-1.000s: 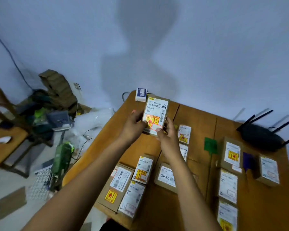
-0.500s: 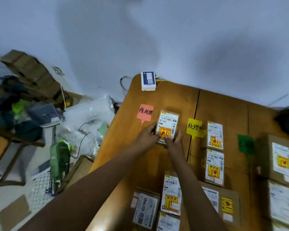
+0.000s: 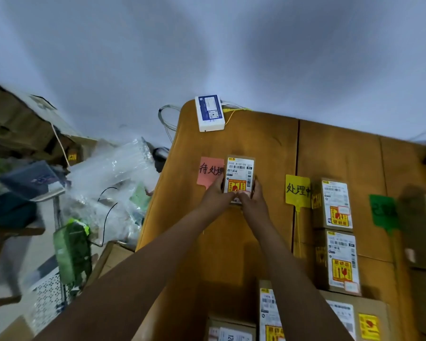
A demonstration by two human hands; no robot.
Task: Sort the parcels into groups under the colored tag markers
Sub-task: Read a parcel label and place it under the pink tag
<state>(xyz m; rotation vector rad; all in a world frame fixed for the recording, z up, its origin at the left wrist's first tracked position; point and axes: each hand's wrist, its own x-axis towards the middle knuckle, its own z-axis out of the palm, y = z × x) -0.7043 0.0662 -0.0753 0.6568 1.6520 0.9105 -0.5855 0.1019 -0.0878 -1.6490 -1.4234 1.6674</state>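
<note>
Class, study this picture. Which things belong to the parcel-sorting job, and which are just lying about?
Job: held parcel, gripped by left hand and right hand; pink tag; yellow tag; green tag; labelled parcels right of the yellow tag.
Lying about: white box with cables at the table far edge; clear plastic packaging and cardboard beside the table.

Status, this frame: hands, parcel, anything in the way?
Left hand and right hand pinch parcel at its near end. Parcel overlaps pink tag at its right edge. Nothing blocking in view.
</note>
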